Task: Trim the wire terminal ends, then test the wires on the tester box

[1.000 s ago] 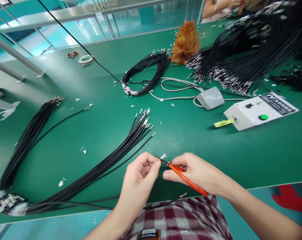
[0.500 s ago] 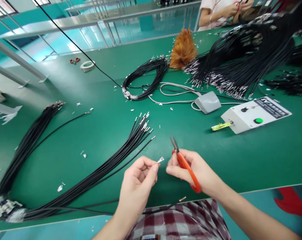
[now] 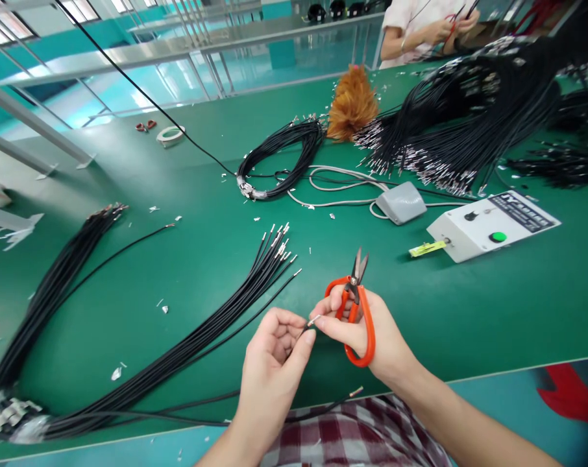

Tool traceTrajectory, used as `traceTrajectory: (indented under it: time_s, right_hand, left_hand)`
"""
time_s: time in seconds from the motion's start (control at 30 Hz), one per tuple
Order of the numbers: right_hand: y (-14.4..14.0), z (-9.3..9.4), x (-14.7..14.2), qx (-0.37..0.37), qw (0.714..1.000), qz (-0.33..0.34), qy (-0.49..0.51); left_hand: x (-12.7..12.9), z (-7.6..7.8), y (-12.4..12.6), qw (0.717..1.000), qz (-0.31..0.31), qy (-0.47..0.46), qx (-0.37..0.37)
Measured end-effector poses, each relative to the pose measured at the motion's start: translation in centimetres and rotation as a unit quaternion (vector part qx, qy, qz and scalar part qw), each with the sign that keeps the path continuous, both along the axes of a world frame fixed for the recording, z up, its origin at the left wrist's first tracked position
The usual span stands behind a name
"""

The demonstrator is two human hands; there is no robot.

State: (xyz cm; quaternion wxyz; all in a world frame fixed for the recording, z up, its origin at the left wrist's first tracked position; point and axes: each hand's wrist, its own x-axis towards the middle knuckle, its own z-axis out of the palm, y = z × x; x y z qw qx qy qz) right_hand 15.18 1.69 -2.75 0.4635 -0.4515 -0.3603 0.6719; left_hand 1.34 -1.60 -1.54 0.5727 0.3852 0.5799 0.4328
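Left hand [image 3: 274, 353] and right hand [image 3: 359, 327] pinch 1 wire tip [image 3: 312, 321] between them; right also grips orange scissors [image 3: 355, 305], blades pointing away from the tip.

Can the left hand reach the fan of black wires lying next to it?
Probably yes. The left hand sits just right of the black wires, with only bare green table between, though it already pinches a wire end.
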Motion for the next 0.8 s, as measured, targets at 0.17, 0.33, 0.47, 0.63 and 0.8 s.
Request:
traceTrajectory:
  time_s: [0.17,0.33,0.47,0.63,0.8]
  right_hand:
    - [-0.4,-0.2,0.0,0.015,0.999,0.047,-0.001]
    - [1.8,-0.8,0.3,0.078,0.992,0.047,-0.085]
    - [6.6,-1.8,2.4,0.147,0.959,-0.097,-0.222]
    - [6.7,-2.6,3.8,0.192,0.93,-0.099,-0.297]
    - [1.9,-2.0,2.5,0.112,0.978,-0.008,-0.178]
  left_hand:
    - [-1.4,0.0,0.8,0.979,-0.107,-0.13,-0.113]
    - [-2.4,0.3,1.3,0.911,-0.24,-0.25,-0.224]
    - [-1.8,0.2,1.4,0.958,-0.154,-0.185,-0.156]
    - [-1.1,-0.5,1.3,0.98,-0.094,-0.131,-0.118]
    - [-0.7,-1.0,1.4,0.986,-0.066,-0.114,-0.105]
